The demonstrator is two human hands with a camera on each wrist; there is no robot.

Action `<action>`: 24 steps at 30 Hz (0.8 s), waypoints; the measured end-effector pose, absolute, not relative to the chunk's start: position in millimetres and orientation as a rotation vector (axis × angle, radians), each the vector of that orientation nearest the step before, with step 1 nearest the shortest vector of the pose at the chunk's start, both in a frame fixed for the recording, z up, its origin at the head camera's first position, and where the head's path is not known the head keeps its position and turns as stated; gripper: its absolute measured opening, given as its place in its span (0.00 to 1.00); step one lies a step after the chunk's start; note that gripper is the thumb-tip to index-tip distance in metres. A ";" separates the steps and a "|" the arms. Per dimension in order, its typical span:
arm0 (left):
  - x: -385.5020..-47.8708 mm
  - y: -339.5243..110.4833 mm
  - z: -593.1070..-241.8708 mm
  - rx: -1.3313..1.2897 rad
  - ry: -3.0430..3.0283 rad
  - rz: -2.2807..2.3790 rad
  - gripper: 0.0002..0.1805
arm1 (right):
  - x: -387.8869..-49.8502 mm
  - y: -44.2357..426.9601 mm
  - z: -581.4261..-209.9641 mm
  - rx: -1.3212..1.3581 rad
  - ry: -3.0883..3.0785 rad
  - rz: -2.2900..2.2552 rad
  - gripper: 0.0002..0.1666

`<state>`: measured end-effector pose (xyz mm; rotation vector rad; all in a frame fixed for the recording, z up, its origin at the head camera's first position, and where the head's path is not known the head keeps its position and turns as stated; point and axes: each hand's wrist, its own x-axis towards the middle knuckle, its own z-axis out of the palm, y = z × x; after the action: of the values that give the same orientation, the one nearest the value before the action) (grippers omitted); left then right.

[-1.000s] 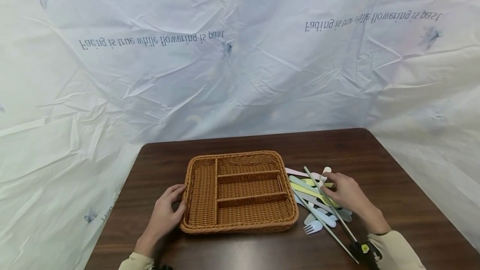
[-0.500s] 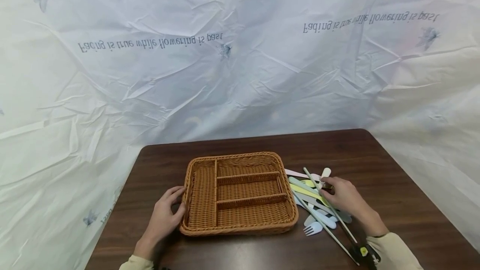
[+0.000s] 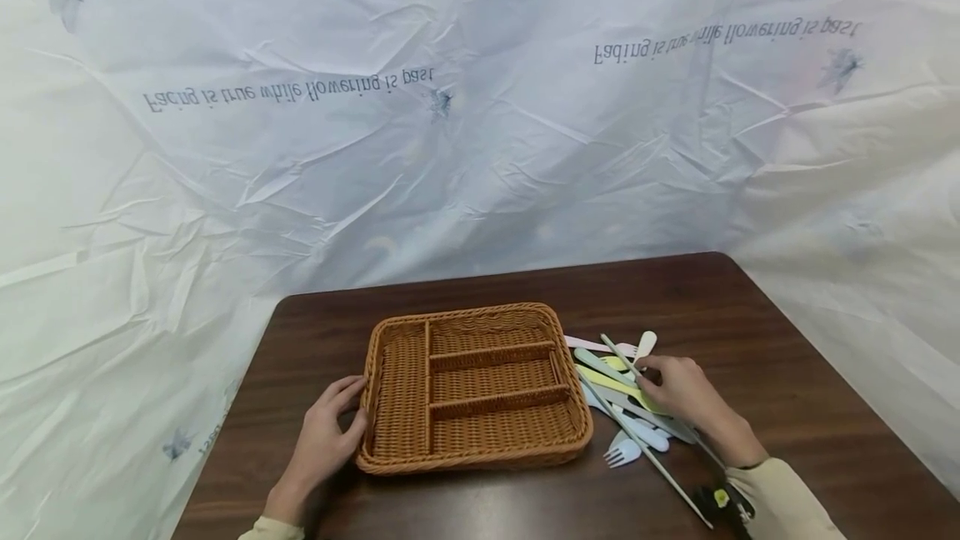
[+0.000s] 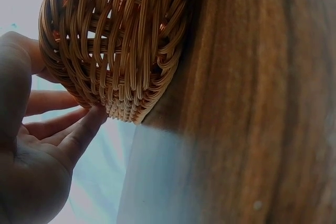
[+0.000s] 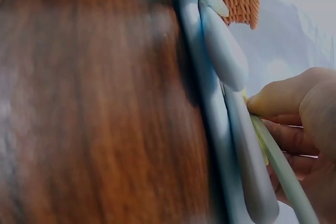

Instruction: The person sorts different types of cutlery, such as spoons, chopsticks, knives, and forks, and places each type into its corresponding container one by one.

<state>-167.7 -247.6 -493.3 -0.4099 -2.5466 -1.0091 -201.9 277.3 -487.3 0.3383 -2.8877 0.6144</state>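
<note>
In the head view, my left hand (image 3: 324, 432) holds the left end of a brown wicker basket (image 3: 480, 461) with several compartments. Up close in the left wrist view, its fingers (image 4: 79, 135) meet the woven outer wall of the basket (image 4: 121, 40). My right hand (image 3: 686, 398) is over a heap of pastel cutlery right of the basket. Its thumb and fingers pinch a pale green chopstick (image 3: 617, 350), also seen as a green stick (image 5: 283, 169) in the right wrist view. Part of this chopstick is hidden behind the hand.
A second chopstick (image 3: 660, 467) lies slanting across the heap toward the front. Around it lie a blue fork (image 3: 622, 452), a yellow piece of cutlery (image 3: 611, 382), a cream handle (image 3: 646, 343) and a pink handle (image 3: 585, 343). The dark wooden table (image 3: 465, 511) ends before a wrinkled white sheet (image 3: 480, 173).
My right hand has drawn back from the cream piece at the heap's far side and closed on the green chopstick. The left hand stays at the basket; the view has shifted slightly.
</note>
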 end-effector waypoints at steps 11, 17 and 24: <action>-166.6 -248.9 -493.7 -0.396 -2.568 -1.030 0.24 | -202.3 277.6 -486.8 0.309 -2.878 0.583 0.10; -166.5 -248.4 -493.2 -0.395 -2.572 -1.032 0.24 | -201.6 279.2 -482.2 0.286 -2.856 0.588 0.10; -166.8 -249.0 -492.8 -0.392 -2.577 -1.030 0.24 | -205.8 279.6 -472.6 0.284 -2.823 0.610 0.12</action>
<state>-166.8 -249.0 -492.8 -0.3919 -2.5766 -1.0304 -205.8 279.6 -472.6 0.2839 -2.8228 0.6096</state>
